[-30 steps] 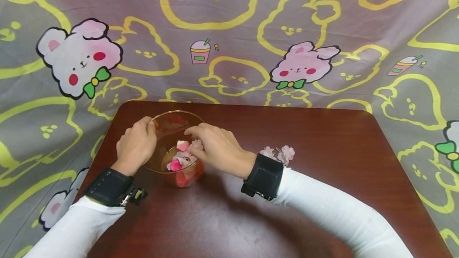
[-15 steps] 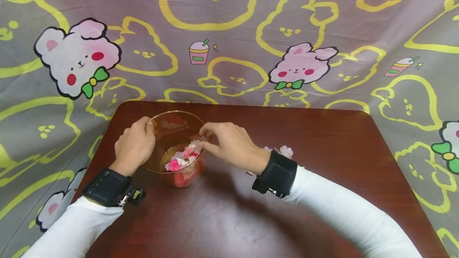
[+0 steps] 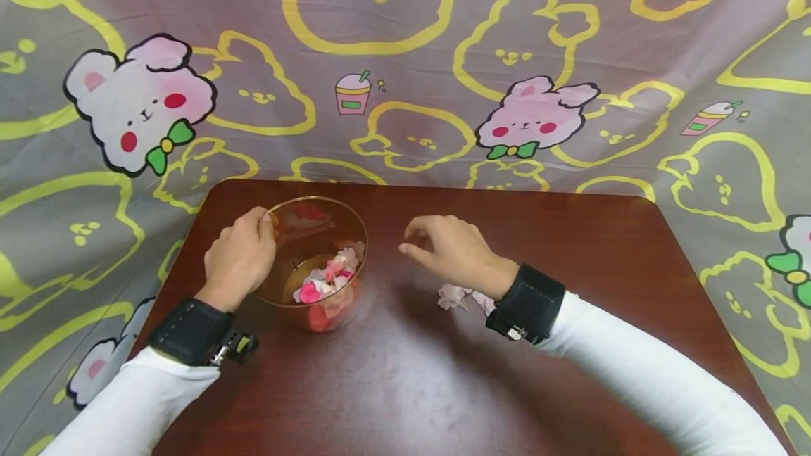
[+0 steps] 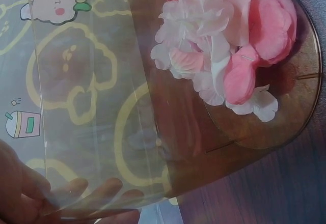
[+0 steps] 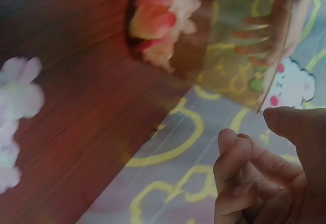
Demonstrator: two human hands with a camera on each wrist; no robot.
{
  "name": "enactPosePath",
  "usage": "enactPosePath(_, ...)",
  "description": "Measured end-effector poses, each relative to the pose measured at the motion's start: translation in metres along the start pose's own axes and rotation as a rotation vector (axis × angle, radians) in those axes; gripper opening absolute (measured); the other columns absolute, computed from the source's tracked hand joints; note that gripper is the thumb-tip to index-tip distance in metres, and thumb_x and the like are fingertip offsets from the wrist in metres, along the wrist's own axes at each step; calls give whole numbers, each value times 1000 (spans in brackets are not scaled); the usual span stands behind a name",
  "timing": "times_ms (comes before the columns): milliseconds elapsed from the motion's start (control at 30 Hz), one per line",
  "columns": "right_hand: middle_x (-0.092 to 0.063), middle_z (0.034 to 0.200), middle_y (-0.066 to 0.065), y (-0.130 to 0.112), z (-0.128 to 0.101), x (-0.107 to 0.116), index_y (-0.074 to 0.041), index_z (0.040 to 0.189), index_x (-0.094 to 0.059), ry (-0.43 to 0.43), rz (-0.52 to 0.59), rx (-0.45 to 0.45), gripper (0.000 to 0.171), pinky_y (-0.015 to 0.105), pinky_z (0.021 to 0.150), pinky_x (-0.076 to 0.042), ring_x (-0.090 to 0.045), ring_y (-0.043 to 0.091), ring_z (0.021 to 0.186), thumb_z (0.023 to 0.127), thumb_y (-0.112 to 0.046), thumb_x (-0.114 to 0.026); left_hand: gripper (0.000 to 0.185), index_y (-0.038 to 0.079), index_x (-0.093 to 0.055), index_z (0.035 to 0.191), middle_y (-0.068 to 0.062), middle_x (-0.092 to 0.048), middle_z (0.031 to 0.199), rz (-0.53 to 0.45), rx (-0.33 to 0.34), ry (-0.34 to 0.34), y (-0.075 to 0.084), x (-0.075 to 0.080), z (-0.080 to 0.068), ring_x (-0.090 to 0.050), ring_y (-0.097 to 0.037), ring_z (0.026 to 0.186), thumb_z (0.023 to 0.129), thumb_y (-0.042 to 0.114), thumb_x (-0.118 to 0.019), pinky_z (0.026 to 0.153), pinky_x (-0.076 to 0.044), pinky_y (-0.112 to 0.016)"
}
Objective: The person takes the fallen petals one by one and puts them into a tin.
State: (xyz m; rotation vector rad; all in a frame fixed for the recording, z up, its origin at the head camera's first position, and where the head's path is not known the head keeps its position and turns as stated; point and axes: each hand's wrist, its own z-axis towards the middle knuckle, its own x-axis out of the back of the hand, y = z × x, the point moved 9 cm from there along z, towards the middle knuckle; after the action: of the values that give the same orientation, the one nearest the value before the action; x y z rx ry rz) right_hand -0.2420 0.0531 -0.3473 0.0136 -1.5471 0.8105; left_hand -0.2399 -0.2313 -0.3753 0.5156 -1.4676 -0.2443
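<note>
My left hand (image 3: 237, 252) grips the left rim of a transparent amber container (image 3: 291, 238), thumb over the edge. Through its wall in the left wrist view, the fingers (image 4: 102, 191) lie against the outside. Pink and white artificial flowers (image 4: 219, 46) lie in the container's bottom. To the right of it hovers my right hand (image 3: 456, 252), holding nothing. Its fingers are loosely bent and the thumb stands apart from them in the right wrist view. Pale pink flowers (image 3: 453, 296) lie on the table just below that hand, partly hidden by the wrist.
A dark red-brown wooden table (image 3: 393, 385) carries everything. Behind it and along both sides hangs a grey cloth (image 3: 405, 76) with yellow outlines and cartoon rabbits. Black straps (image 3: 529, 303) with small cameras sit on both wrists over white sleeves.
The right hand has drawn out of the container and moved right, over the pale flowers. A pink flower now sits among those inside. The left hand and container have stayed in place.
</note>
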Motion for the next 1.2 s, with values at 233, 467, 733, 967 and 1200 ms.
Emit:
enactPosePath(233, -75, 97, 0, 37, -7, -2, -11, 115, -72, -33, 12, -68, 29, 28, 62, -48, -67, 11, 79, 97, -33, -68, 45, 9, -58, 123, -25, -66, 110, 0, 7, 5, -1, 1, 0, -64, -53, 104, 109, 35, -24, 69, -44, -59)
enactPosePath(467, -75, 98, 5, 77, -12, -3, -8, 116, -70, -73, -30, -148, 32, 29, 62, -51, -67, 13, 75, 98, -34, -66, 45, 8, -57, 124, -25, -66, 112, 2, 8, 3, -1, 1, -1, -64, -53, 104, 109, 35, -24, 69, -44, -60)
enactPosePath(733, -76, 96, 7, 133, -20, -6, -7, 109, -71, -118, -44, -256, 28, 30, 58, -51, -68, 13, 71, 98, -32, -65, 44, 9, -58, 122, -25, -66, 110, 5, 5, 12, -1, 3, 0, -65, -52, 103, 109, 34, -25, 69, -44, -59)
enactPosePath(967, -76, 104, 11, 169, -32, -13, -5, 114, -71, -172, -102, -352, 30, 34, 62, -53, -71, 20, 82, 97, -29, -66, 44, 9, -57, 122, -24, -66, 110, 5, 5, -11, 0, -1, 0, -65, -51, 103, 109, 35, -24, 68, -44, -57)
enactPosePath(1200, -69, 83, 5, 189, -43, -22, -5, 100, -69, -233, -173, -424, 27, 32, 57, -42, -61, 17, 70, 91, -30, -72, 42, 8, -58, 113, -23, -66, 100, 8, -14, 8, 2, 1, 0, -66, -48, 95, 109, 34, -26, 62, -42, -52)
